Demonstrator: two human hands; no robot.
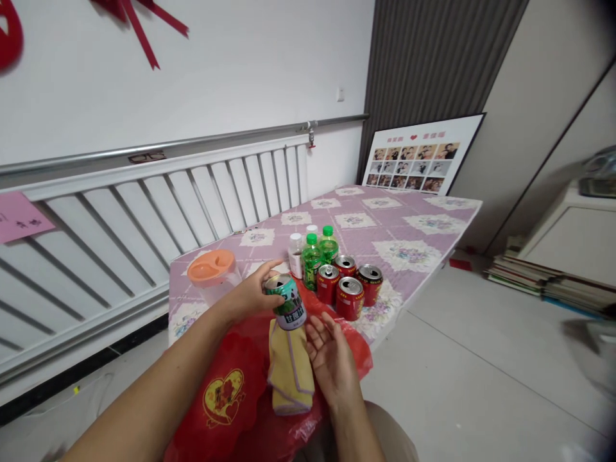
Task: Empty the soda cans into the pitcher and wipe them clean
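Note:
My left hand grips a green and white drink can with dark lettering, its top facing up and slightly tilted toward me. Just right of the can's base, my right hand is palm up with its fingers apart, holding nothing. Beneath the can lies a folded yellow cloth with purple edging, on a red plastic bag. Beyond my hands stand several red cans, grouped close together. Behind them are green bottles and clear bottles with white caps.
An orange-lidded container stands on the table's left side. The patterned tablecloth reaches back toward a leaning photo board. A white radiator runs along the wall at left. Books are stacked at right.

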